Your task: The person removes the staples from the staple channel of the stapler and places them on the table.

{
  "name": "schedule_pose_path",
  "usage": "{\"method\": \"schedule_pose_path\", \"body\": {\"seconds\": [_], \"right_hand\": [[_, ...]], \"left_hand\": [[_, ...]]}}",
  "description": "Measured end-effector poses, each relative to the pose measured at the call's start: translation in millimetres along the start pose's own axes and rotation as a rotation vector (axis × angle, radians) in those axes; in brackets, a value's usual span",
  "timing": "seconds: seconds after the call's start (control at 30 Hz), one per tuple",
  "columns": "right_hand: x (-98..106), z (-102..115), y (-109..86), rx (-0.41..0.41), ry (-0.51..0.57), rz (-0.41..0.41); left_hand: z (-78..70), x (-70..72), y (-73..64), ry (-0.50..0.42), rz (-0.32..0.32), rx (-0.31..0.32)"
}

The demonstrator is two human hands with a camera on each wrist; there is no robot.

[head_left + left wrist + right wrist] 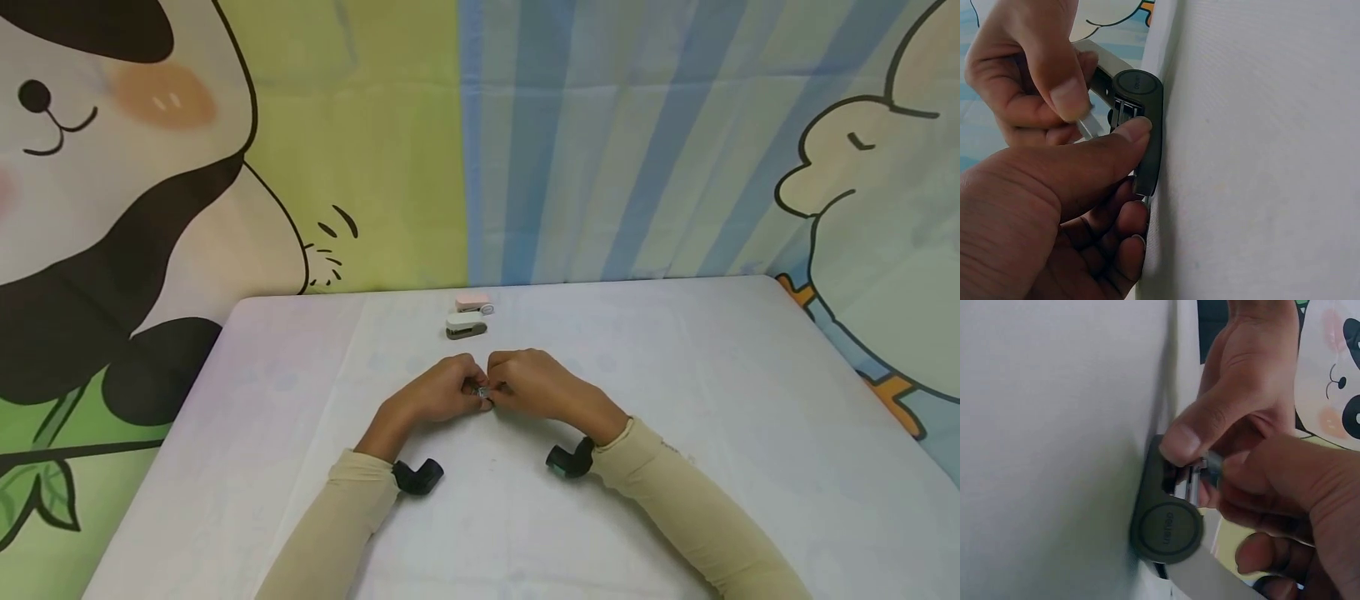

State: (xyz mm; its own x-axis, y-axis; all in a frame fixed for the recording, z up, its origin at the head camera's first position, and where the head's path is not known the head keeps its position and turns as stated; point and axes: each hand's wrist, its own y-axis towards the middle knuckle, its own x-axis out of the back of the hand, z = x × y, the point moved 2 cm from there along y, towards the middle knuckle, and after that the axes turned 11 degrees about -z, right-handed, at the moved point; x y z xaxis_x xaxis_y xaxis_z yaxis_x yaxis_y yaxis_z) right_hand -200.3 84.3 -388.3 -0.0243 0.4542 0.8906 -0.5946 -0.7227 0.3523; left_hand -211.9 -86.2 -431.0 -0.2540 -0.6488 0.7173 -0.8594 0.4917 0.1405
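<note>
A dark grey-green stapler [1138,82] with a pale top arm [1207,575] is folded wide, showing its metal staple channel [1194,487]. My left hand [446,392] grips its base, with the thumb pressed beside the channel. Between the thumb and fingers of my right hand [536,385] is a small silver strip [1090,126], which looks like a row of staples. It is right at the side of the channel. In the head view the fingers of both hands hide most of the stapler.
Beyond the hands, toward the back edge of the white-covered table [675,350], stand a white and grey stapler [467,325] and a pink stapler [472,302]. A cartoon-printed cloth [390,150] hangs behind. Black wrist cameras [418,477] sit at both cuffs.
</note>
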Motion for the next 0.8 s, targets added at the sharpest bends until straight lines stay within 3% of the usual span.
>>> {"method": "schedule_pose_path", "body": {"seconds": [0.23, 0.57, 0.8], "right_hand": [[4, -2, -0.3, 0.008, 0.136, 0.029], [19, -11, -1.3, 0.0, 0.192, -0.017], [34, -48, -9.8, -0.072, 0.276, -0.107]], "left_hand": [[2.1, -0.2, 1.1, -0.002, 0.001, -0.005], [0.8, -0.5, 1.6, 0.025, 0.021, 0.034], [1.6, -0.4, 0.9, 0.019, 0.02, 0.044]]}}
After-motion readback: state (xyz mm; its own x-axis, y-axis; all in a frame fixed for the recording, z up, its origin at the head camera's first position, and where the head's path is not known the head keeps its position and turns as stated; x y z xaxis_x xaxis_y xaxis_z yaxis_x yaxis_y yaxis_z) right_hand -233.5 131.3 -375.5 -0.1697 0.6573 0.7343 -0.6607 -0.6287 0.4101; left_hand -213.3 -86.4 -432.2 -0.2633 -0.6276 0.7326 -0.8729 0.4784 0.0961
